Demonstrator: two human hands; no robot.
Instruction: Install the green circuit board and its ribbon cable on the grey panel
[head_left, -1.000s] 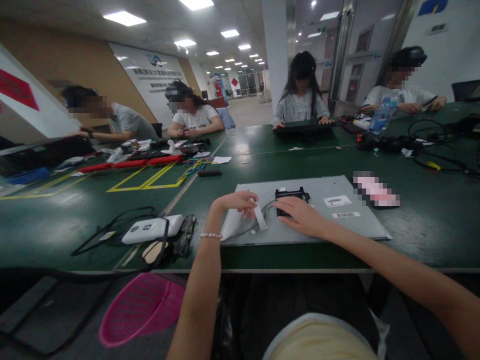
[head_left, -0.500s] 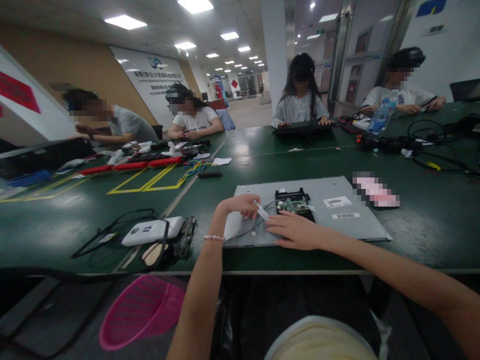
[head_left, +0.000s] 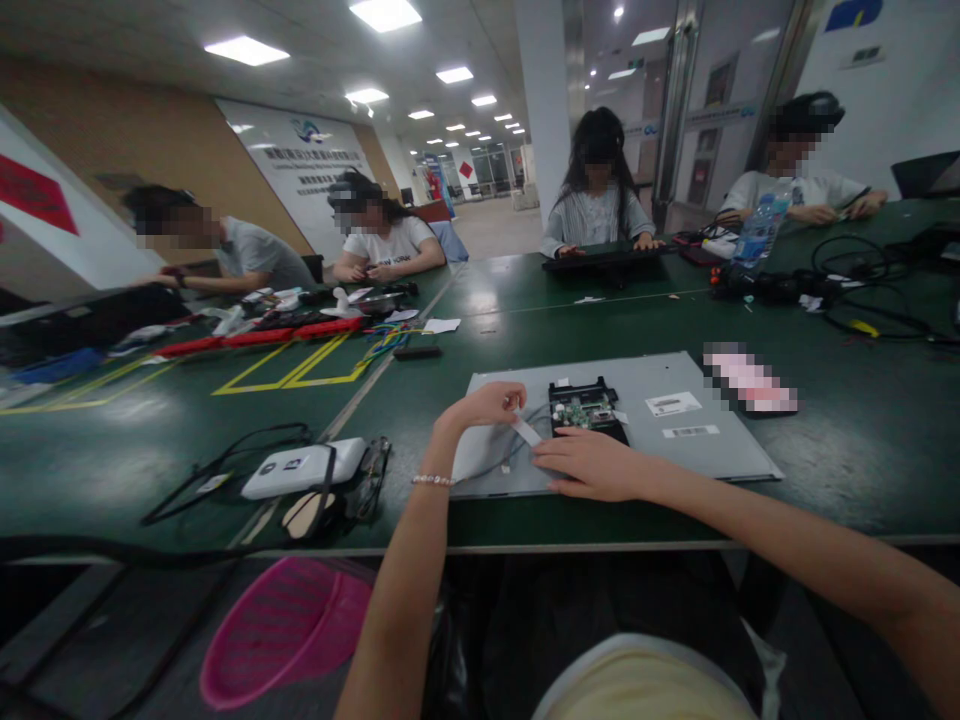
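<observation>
A flat grey metal panel (head_left: 705, 455), like the back of a screen, lies on the green table in front of me. Near its middle sits a green circuit board (head_left: 583, 412) in a black frame, with thin grey cables (head_left: 491, 465) running left from it. My left hand (head_left: 491, 402) is closed in a pinch at the upper end of a narrow white tape strip (head_left: 527, 430), above the panel's left half. The strip's lower end reaches the fingertips of my right hand (head_left: 592, 464). That hand lies flat with fingers stretched, over the panel's front edge and the board's lower side.
Left of the panel are a white power bank (head_left: 306, 468) with a black cable, and glasses (head_left: 373, 480). A pink phone-like object (head_left: 750, 380) lies at right. A pink basket (head_left: 289, 630) is below the table edge. Several people sit across the table; one has a keyboard (head_left: 607, 257).
My left hand has risen slightly, its fingers curling in at the strip's upper end; more of the cables shows below it. My right hand stays in place.
</observation>
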